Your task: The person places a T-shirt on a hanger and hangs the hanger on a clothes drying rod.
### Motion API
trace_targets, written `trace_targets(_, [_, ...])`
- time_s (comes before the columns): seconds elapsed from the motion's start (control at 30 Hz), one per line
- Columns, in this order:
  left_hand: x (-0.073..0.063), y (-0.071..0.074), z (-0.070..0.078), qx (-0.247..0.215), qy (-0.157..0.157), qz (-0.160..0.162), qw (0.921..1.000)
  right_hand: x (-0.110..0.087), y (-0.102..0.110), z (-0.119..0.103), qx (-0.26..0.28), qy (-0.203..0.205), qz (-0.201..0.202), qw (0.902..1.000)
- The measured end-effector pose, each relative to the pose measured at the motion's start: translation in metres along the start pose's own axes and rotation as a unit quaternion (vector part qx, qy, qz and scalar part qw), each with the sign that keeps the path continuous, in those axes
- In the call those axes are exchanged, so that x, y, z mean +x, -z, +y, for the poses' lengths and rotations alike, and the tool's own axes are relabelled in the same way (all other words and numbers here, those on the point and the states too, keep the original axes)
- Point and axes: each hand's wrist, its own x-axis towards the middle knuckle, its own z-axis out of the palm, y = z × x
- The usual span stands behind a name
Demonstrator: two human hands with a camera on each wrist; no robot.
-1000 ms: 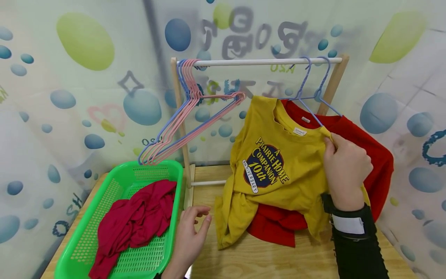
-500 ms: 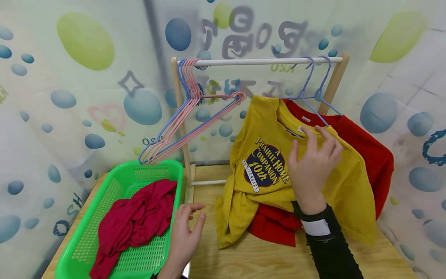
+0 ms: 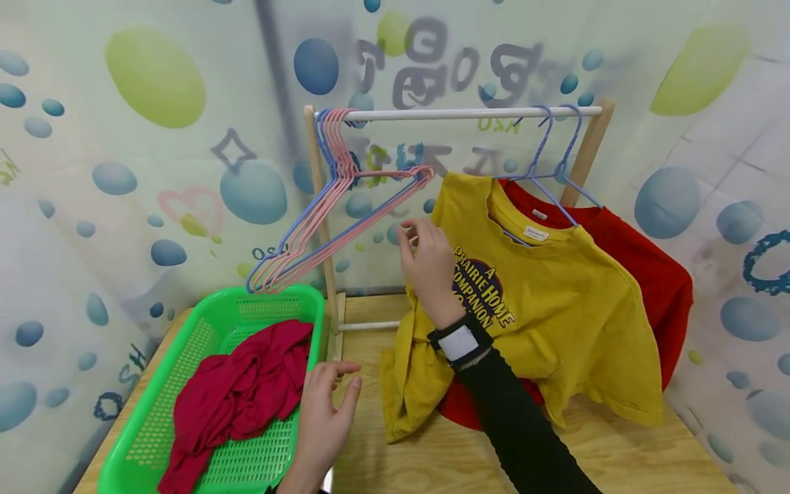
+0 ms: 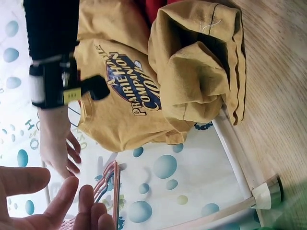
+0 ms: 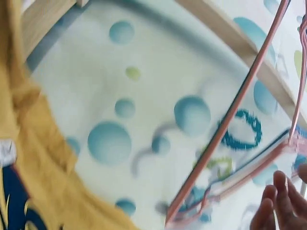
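A yellow printed T-shirt (image 3: 537, 295) hangs on a blue hanger (image 3: 546, 185) at the right of the rack, in front of a red garment (image 3: 663, 288). My right hand (image 3: 428, 264), fingers loosely bent and holding nothing, is in the air before the shirt's left side, near several empty pink and blue hangers (image 3: 308, 226). The right wrist view shows its fingertips close to these hangers. Low beside the green basket's right rim, my left hand (image 3: 327, 418) hovers with relaxed fingers and nothing in them. The shirt's lower left part bunches on the table.
The green basket (image 3: 145, 391) stands at the left with a crumpled dark red garment (image 3: 243, 391) in it. A white rail (image 3: 450, 114) between wooden posts (image 3: 586, 154) carries the hangers. Wooden table (image 3: 401, 473) lies below, with a patterned curtain behind.
My right hand has let go of the yellow T-shirt's right shoulder and moved left across it toward the empty hangers. The shirt's right side now hangs down freely. My left hand has barely moved.
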Motion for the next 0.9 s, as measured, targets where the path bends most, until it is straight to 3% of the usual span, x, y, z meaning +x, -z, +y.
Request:
trace_targets(0.13, [0.0, 0.0, 0.0, 0.009, 0.0, -0.001, 1.0, 0.006, -0.024, -0.02, 0.062, -0.053, -0.09, 0.9926])
trace_targets(0.23, [0.0, -0.001, 0.0, 0.008, 0.0, 0.002, 1.0, 0.009, -0.04, -0.036, 0.126, -0.103, -0.154, 0.9747])
trace_targets(0.33, [0.0, -0.001, 0.0, 0.008, 0.0, 0.003, 1.0, 0.011, -0.053, -0.051, 0.196, -0.141, -0.191, 0.9513])
trace_targets(0.57, [0.0, 0.0, -0.002, 0.014, -0.001, 0.003, 0.9999, 0.015, -0.073, -0.075, 0.338, -0.186, -0.202, 0.9001])
trace_targets(0.7, [0.001, 0.0, -0.003, 0.013, -0.003, 0.004, 0.9999, 0.019, -0.075, -0.084, 0.384, -0.222, -0.215, 0.8699])
trace_targets(0.9, [0.002, -0.001, -0.005, 0.015, -0.016, 0.015, 0.9996, 0.023, -0.071, -0.089, 0.397, -0.263, -0.225, 0.85])
